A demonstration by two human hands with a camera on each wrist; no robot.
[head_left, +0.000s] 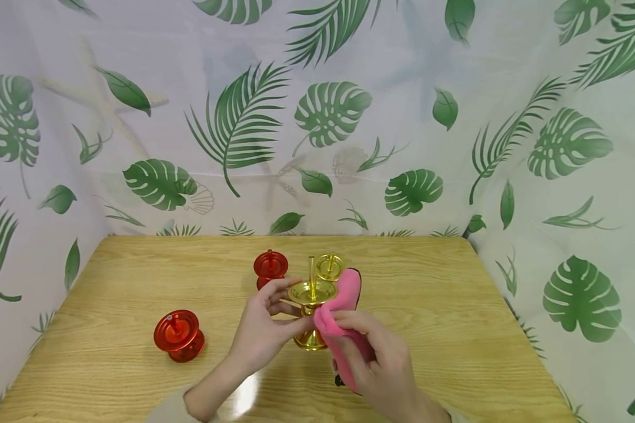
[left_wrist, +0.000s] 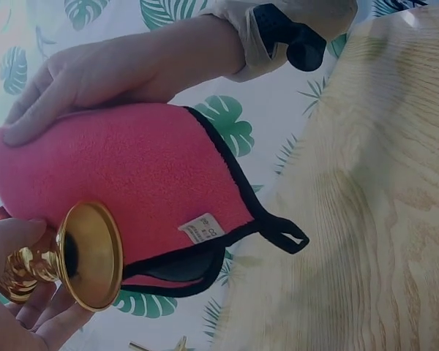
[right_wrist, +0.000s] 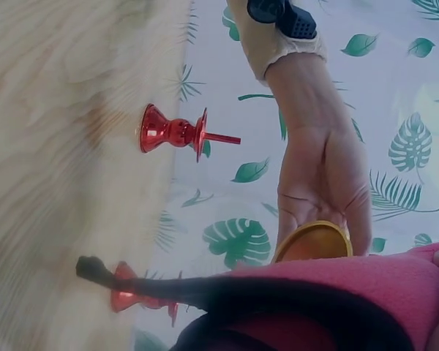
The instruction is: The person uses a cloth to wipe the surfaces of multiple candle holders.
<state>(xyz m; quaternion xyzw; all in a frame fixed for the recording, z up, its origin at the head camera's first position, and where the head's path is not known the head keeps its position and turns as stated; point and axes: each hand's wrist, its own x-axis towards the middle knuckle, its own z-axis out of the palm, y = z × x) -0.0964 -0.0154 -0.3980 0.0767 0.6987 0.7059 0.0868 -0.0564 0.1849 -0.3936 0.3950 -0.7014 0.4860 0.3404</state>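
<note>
My left hand (head_left: 259,332) grips a shiny gold candle holder (head_left: 311,294) round its stem, below the wide dish. In the head view it stands upright, a tall spike rising from the dish. The left wrist view shows the hollow underside of its base (left_wrist: 99,256), lifted off the table. My right hand (head_left: 388,361) pinches a folded pink cloth (head_left: 346,294) against the holder's right side. Black trim, a hanging loop (left_wrist: 285,234) and a white label (left_wrist: 203,229) show on the cloth in the left wrist view. Cloth hides part of the stem.
A red candle holder (head_left: 177,332) stands at the left of the wooden table (head_left: 418,282). Another red one (head_left: 270,265) and a second gold one (head_left: 330,267) stand just behind my hands. A leaf-printed cloth (head_left: 349,176) hangs round the back and sides.
</note>
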